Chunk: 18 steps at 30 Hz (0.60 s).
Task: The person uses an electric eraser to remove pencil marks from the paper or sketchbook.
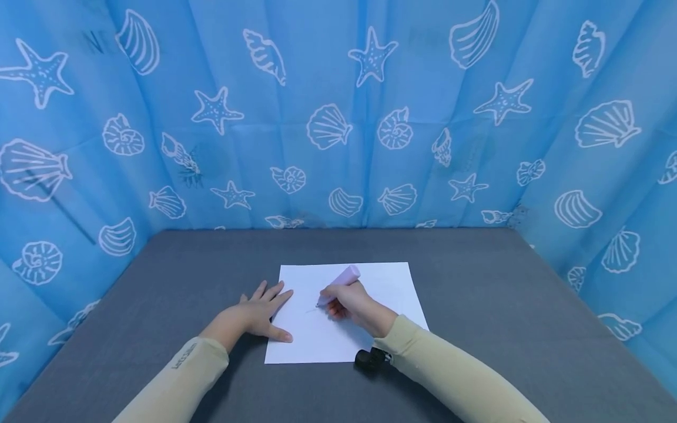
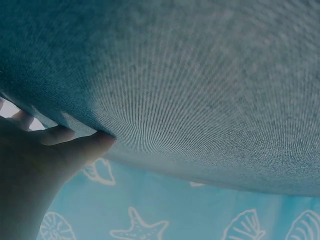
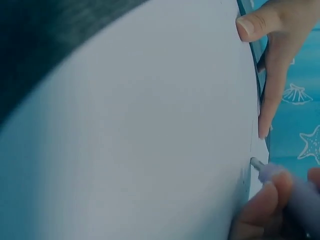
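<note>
A sheet of white paper lies on the grey cloth-covered table. My right hand grips a thick lilac pen, tilted, with its tip down on the paper left of the middle. A short faint line shows beside the tip. In the right wrist view the pen's lilac barrel sits between thumb and fingers, its metal tip at the paper. My left hand rests with spread fingers on the paper's left edge, partly on the table; the left wrist view shows its fingers against the cloth.
Grey cloth covers the table around the paper. A blue curtain with white shells and starfish hangs along the back and sides. A small black device sits under my right wrist, at the paper's near edge.
</note>
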Each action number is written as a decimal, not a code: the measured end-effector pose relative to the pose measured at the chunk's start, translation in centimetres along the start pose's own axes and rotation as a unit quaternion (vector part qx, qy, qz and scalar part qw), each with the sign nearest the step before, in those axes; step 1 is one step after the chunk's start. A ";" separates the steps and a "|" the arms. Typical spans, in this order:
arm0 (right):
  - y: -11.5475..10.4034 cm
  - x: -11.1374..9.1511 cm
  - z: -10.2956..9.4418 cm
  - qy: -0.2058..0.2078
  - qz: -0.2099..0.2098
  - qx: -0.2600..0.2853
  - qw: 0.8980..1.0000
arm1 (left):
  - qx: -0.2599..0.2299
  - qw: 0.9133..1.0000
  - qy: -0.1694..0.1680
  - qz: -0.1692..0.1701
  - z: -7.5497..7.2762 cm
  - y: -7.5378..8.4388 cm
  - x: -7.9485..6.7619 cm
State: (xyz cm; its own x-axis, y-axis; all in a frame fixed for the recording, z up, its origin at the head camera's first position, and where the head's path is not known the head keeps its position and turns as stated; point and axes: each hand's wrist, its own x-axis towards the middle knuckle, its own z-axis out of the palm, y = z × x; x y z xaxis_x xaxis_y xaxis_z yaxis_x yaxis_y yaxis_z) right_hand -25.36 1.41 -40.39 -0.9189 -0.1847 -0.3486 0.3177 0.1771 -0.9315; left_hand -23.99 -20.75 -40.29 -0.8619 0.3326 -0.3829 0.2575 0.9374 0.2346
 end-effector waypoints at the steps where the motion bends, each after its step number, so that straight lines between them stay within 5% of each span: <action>1: 0.0 0.0 0.1 0.000 0.000 -0.002 1.000 | -0.001 1.000 0.001 0.000 0.0 0.0 -0.1; 18: -0.3 -0.1 -0.2 -0.016 0.006 0.024 1.000 | 0.000 1.000 0.000 0.001 -0.2 0.0 -0.3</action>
State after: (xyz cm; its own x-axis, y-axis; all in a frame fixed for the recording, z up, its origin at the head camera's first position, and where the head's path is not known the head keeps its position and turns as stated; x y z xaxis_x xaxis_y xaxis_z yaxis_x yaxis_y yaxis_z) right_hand -25.46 1.53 -40.05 -0.9072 -0.2141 -0.3622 0.3403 0.1330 -0.9309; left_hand -23.79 -20.90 -39.97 -0.8609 0.3348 -0.3831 0.2595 0.9366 0.2353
